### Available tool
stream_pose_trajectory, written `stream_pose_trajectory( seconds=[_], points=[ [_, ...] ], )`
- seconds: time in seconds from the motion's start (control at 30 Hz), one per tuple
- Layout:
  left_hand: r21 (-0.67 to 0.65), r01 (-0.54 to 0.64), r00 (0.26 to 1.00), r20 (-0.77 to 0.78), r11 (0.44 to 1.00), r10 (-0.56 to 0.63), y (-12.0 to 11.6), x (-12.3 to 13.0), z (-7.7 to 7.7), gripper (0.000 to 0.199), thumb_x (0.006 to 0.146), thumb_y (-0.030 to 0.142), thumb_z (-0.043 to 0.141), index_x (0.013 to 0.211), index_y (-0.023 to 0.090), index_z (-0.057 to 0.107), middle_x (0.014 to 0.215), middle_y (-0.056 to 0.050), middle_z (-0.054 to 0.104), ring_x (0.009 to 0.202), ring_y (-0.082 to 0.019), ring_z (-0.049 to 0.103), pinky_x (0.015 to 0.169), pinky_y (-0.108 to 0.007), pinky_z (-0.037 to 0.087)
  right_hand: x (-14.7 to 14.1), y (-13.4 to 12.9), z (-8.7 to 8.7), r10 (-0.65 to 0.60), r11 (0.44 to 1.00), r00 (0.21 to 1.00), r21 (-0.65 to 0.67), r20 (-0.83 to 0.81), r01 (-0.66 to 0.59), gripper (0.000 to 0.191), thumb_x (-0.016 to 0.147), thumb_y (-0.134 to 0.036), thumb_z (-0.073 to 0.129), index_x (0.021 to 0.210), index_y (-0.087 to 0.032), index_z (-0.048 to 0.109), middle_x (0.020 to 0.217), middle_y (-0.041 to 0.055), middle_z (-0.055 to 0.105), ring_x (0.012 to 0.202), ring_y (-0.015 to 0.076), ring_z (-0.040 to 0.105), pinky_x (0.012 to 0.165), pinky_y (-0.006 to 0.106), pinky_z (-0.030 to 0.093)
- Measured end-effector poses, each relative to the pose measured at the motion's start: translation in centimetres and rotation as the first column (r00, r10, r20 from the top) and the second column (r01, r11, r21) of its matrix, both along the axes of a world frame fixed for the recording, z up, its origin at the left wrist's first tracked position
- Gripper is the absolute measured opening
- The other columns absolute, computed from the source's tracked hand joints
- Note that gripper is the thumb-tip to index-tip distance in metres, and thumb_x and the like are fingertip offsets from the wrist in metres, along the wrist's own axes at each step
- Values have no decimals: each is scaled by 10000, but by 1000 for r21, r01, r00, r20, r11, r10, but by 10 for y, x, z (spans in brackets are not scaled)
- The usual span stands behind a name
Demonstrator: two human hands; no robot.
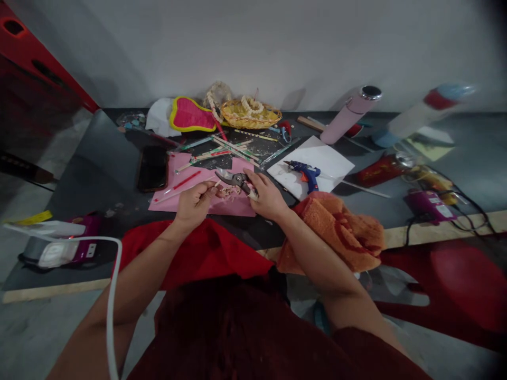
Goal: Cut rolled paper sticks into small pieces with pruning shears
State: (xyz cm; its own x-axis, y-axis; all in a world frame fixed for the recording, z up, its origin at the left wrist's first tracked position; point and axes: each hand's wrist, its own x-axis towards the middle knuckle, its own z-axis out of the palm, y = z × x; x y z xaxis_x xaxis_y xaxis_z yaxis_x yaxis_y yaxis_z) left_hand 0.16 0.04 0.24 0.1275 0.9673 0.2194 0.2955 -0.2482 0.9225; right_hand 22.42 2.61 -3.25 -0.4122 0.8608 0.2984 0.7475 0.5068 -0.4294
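Pink paper (216, 207) near table edge (59, 291), right hand (269, 197) gripping pruners (236, 180), left hand (195, 205) pinching stick (217, 183) (hands close)

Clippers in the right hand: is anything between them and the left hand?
Only a thin pale stick, pinched in the left hand, pokes out toward the clippers; nothing else visible stands in the way.

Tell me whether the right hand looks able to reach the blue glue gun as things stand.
Probably yes: the blue glue gun lies uncovered on the white sheet, near the right hand, though its grip on the pruning shears must likely be released first.
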Motion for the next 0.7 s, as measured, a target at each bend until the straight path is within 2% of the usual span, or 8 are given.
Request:
stream_pose_trajectory(
  seconds=[0.1,0.2,0.33,0.5,0.7],
  points=[
    [-25,67,997,27,997,-66,0,-3,-1,265,867,321,519,746,153,685,824,-84,734,811,-173,671,722,-270,524,1,1,2,16,1000,1000,-20,19,-16,663,812,-205,463,1453,-184,294,1336,120,485,1211,270,445,991,455,425],
    [-86,134,990,56,987,-130,2,-7,-4,293,878,340,509,750,151,694,831,-99,733,765,-167,657,596,-240,500,2,2,1,32,999,999,-12,16,-32,676,800,-195,471,1452,-178,296,1322,125,488,1200,266,449,996,451,420],
    [-104,148,988,48,983,-144,3,-9,-6,321,884,352,502,730,144,691,821,-97,729,687,-136,635,500,-201,439,3,3,2,48,999,999,4,-4,-48,672,786,-169,468,1441,-171,320,1291,120,514,1182,250,467,1004,421,418],
    [-95,115,993,44,989,-111,2,-6,-4,322,881,340,507,694,139,674,791,-89,717,645,-118,617,504,-201,429,1,-1,6,17,1000,1000,-12,0,-17,646,774,-144,470,1413,-178,378,1207,101,567,1091,235,526,953,369,451],
    [-77,80,996,38,994,-78,3,-5,-5,317,891,343,504,691,144,648,779,-68,707,689,-121,630,582,-210,460,-4,-7,11,-51,997,998,-65,22,52,627,787,-154,476,1406,-215,389,1100,80,605,1015,232,563,899,351,476]
  ],
)
